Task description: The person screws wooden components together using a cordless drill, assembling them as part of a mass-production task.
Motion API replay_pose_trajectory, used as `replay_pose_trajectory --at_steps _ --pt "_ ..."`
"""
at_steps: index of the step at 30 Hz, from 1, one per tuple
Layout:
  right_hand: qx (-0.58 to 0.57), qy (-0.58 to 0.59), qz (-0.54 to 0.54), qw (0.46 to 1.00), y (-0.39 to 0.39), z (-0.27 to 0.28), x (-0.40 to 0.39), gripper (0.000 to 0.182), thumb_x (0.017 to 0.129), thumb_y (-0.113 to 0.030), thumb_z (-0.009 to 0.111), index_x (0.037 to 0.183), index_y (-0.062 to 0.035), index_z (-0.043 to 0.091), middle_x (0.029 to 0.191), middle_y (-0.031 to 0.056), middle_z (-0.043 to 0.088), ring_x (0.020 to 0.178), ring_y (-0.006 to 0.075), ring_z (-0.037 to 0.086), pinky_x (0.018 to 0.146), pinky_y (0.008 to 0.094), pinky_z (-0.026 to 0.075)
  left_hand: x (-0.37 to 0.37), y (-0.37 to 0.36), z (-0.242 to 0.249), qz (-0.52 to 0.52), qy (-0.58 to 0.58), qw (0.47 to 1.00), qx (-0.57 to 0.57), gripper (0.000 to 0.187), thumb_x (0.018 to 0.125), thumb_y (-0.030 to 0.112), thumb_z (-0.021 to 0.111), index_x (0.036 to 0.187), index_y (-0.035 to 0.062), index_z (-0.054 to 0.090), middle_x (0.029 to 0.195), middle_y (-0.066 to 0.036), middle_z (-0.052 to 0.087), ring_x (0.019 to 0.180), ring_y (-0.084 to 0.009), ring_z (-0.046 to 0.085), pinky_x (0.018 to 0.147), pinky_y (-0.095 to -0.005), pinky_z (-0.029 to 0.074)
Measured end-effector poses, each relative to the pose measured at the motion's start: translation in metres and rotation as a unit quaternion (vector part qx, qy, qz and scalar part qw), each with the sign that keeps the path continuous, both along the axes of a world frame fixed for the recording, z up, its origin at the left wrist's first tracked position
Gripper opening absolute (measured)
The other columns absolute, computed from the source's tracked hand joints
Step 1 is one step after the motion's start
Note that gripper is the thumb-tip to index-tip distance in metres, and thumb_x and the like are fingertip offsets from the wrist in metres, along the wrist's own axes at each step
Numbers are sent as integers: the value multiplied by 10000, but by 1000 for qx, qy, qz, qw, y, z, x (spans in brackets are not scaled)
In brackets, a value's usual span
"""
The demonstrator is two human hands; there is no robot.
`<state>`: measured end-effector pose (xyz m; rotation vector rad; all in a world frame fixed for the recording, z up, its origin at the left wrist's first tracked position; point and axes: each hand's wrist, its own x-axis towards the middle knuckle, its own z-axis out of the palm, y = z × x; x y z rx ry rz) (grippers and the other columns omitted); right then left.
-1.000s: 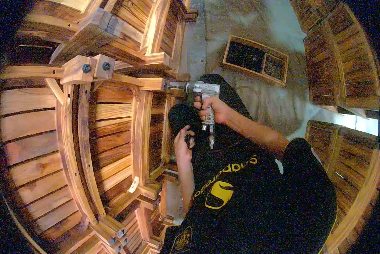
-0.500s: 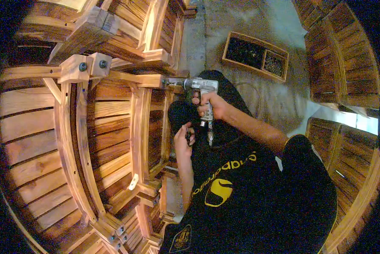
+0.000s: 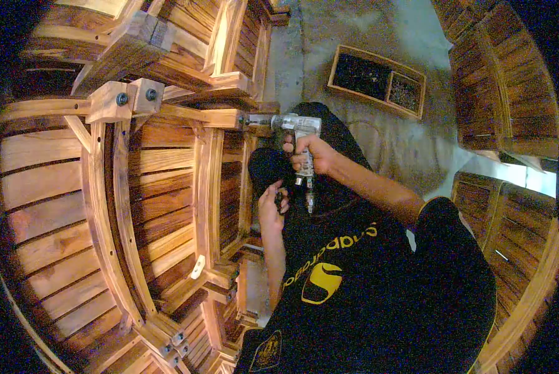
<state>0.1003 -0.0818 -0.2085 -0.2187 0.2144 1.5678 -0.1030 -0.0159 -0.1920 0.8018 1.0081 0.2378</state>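
In my right hand [image 3: 313, 154] is a silver pistol-grip air driver [image 3: 301, 124], my fingers wrapped round its handle. Its long bit points left and meets the end of a wooden beam [image 3: 223, 118] on a slatted wooden furniture frame. A hose fitting hangs below the handle. My left hand [image 3: 272, 202] is lower, near my lap, its fingers curled round small dark pieces [image 3: 279, 201], too small and dim to name. Dark bolt heads [image 3: 122, 99] show in the wooden blocks [image 3: 108, 105] left of the beam.
A wooden box [image 3: 330, 78] with two compartments of small dark and grey hardware lies on the concrete floor [image 3: 366, 25]. Slatted wooden pieces stand along the right [image 3: 510, 81] and fill the left. A small pale piece [image 3: 198, 267] rests on the frame's lower part.
Almost nothing differs. The driver stays against the beam end, and both hands hold nearly the same place, with only a slight shift of view.
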Motion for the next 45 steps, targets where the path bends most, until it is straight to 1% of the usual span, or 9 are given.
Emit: replay_pose_trajectory --at_steps 8,11,16,22,28,33,37,43,45 --pt "19 0 5 1000 2 -7 1 350 615 26 484 931 -124 468 772 13 530 419 122 396 460 351 433 -4 1 -1 -21 1 1000 21 311 937 271 471 1090 2 502 747 -54 537 508 -103 432 394 -203 311" --pt "44 16 10 999 3 -5 0 350 618 26 479 935 -120 464 772 11 527 421 123 394 462 349 430 -4 2 -2 -17 -2 1000 16 312 938 276 470 1089 5 502 746 -53 538 511 -104 436 396 -202 315" --pt "-5 -9 3 1000 1 2 0 357 613 35 478 935 -118 465 784 14 532 419 130 396 449 345 408 -5 2 -1 -9 -7 1000 12 319 935 288 477 1093 12 499 747 -57 551 514 -106 443 399 -202 322" --pt "0 -11 -1 1000 2 2 -1 361 612 40 478 934 -123 466 788 20 538 422 137 410 447 344 399 -7 3 -7 0 -16 1000 0 320 932 295 483 1093 18 501 743 -63 560 507 -108 446 396 -203 324" --pt "39 1 6 999 4 -8 -1 341 625 17 492 933 -126 457 787 15 523 428 135 413 470 351 419 -8 3 -5 -6 -4 1000 8 319 940 286 463 1098 11 496 739 -68 560 500 -111 446 388 -204 319" --pt "25 -11 9 1000 4 -11 0 334 632 8 495 935 -126 456 788 14 517 429 133 410 476 359 429 -6 0 0 8 9 1000 22 319 948 273 440 1122 7 472 728 -78 561 498 -116 448 380 -211 318" --pt "-14 -15 3 1000 3 -5 0 343 630 25 489 937 -122 450 772 12 501 421 129 398 471 362 428 -3 0 3 44 13 999 8 285 949 260 437 1093 16 465 715 -94 563 494 -130 449 381 -219 323" --pt "44 4 8 999 3 -4 0 335 627 31 490 923 -123 455 755 9 485 417 125 392 464 363 422 -6 1 2 48 -2 999 -2 235 937 241 469 1018 23 500 719 -80 557 496 -132 456 388 -218 325" --pt "36 2 6 999 2 -5 0 335 627 29 489 924 -123 458 759 10 489 417 125 391 465 363 420 -6 1 2 42 -17 999 -9 233 931 239 482 1005 21 516 721 -68 552 500 -126 457 389 -216 324"
